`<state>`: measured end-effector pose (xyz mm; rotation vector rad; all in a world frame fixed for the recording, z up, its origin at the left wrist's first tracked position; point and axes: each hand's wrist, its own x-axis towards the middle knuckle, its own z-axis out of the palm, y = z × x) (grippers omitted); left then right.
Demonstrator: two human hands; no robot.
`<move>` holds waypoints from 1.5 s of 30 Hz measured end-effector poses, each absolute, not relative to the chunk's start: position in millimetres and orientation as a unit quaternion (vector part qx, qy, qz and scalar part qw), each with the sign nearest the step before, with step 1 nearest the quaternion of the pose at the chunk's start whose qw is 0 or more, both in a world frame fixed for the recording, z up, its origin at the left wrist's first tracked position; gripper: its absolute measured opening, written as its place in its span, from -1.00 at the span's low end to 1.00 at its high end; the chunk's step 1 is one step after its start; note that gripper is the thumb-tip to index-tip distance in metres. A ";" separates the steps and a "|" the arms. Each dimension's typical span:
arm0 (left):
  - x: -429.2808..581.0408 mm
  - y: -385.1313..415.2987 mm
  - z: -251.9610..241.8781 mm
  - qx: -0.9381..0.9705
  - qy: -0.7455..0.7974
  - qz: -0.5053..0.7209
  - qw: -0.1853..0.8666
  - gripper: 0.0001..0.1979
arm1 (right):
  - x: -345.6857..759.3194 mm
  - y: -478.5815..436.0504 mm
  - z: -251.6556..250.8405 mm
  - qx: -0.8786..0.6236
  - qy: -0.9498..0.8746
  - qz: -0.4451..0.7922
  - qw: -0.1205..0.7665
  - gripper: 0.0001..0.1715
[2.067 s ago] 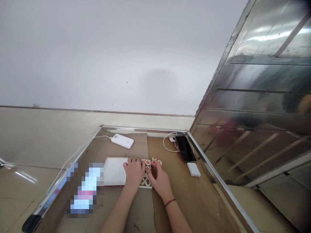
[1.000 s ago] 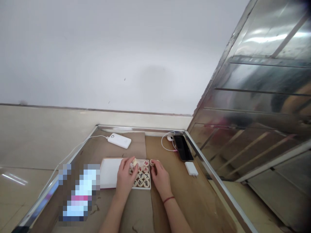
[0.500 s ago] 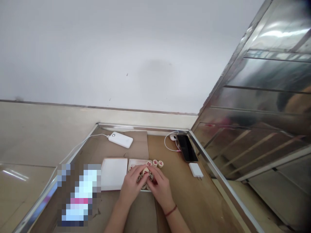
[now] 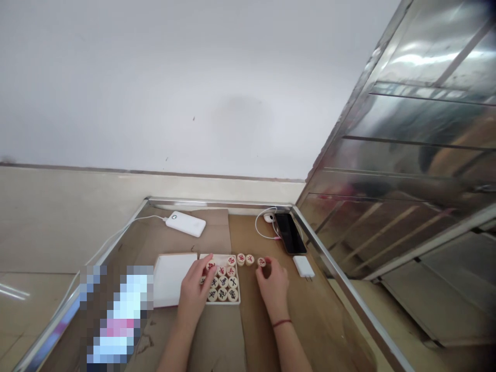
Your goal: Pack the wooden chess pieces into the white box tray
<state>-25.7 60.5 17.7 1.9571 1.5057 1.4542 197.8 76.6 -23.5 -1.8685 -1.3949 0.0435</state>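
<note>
My left hand (image 4: 195,285) is over the left side of an open white box (image 4: 238,289). Its thumb and forefinger close around a xiangqi piece (image 4: 211,265) with a red character. Rows of round wooden pieces with black characters (image 4: 222,294) fill the lower part of the box, with a few red ones above them. To the right of the box, my right hand (image 4: 274,287) pinches another red-marked xiangqi piece (image 4: 261,262) close to the cardboard surface. Two red-marked pieces (image 4: 245,259) sit between that hand and the box. My left fingers hide part of the box.
The white box lid (image 4: 170,279) lies left of the box. Farther back are a white power bank (image 4: 186,223) with a cable and a black phone (image 4: 290,234). A white charger (image 4: 304,266) sits at right. A metal rim (image 4: 341,279) edges the cardboard-covered table.
My hands were together over the box at a red-marked piece. Now they are apart: the right has moved right with a piece, and the left is at another piece on the box's left side.
</note>
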 end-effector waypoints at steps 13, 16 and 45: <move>-23.3 61.5 13.3 0.701 0.495 0.483 0.173 -0.73 | 144.3 49.4 23.8 -0.551 -0.632 0.181 0.514 -0.70; -24.3 60.1 11.1 0.713 0.471 0.486 0.183 -0.80 | 114.9 39.8 43.5 -0.534 -0.634 0.262 0.495 -0.76; -19.4 58.4 17.3 0.726 0.488 0.444 0.194 -0.77 | 194.1 75.3 -19.3 -0.713 -0.593 0.044 0.371 -0.69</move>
